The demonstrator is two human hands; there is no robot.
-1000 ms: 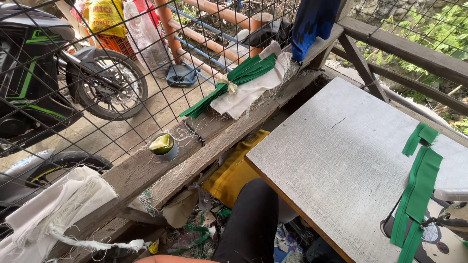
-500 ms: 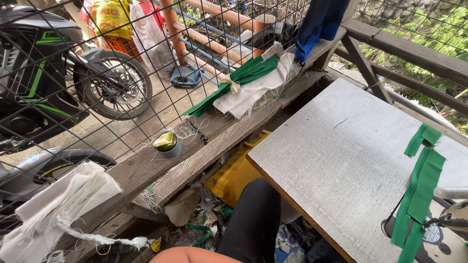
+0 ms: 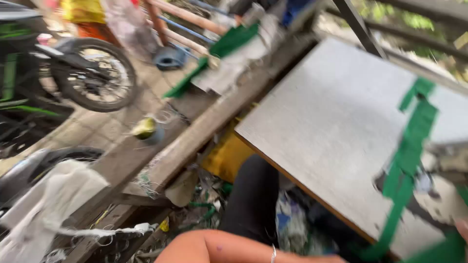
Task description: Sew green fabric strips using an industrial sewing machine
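The view is blurred, tilted down over the grey table (image 3: pixel 341 126), and everything hangs off that slab. A long green strip of fabric (image 3: pixel 408 146) runs down the table's right side, from near the far edge towards the near corner, lying flat on the top. At that near right corner a sliver of the right hand (image 3: pixel 462 229) pokes in at the picture's edge, touching or just beside a patch of green cloth; too little shows to tell whether it is open or closed. Along the bottom, in front of the table's near edge, the left forearm (image 3: pixel 229 247) lies across with a thin bangle at the wrist; the left hand itself is out of sight, so its grip cannot be told. Under the table's left edge, a knee in black cloth (image 3: pixel 251 195) and a yellow bag (image 3: pixel 226 156). Left of the table runs a wooden ledge (image 3: pixel 195 141) with a small green-topped cup (image 3: pixel 145 129) on it, and folded green and white cloth (image 3: pixel 229 53) at its far end. Beyond the ledge, a motorbike wheel (image 3: pixel 95 75).
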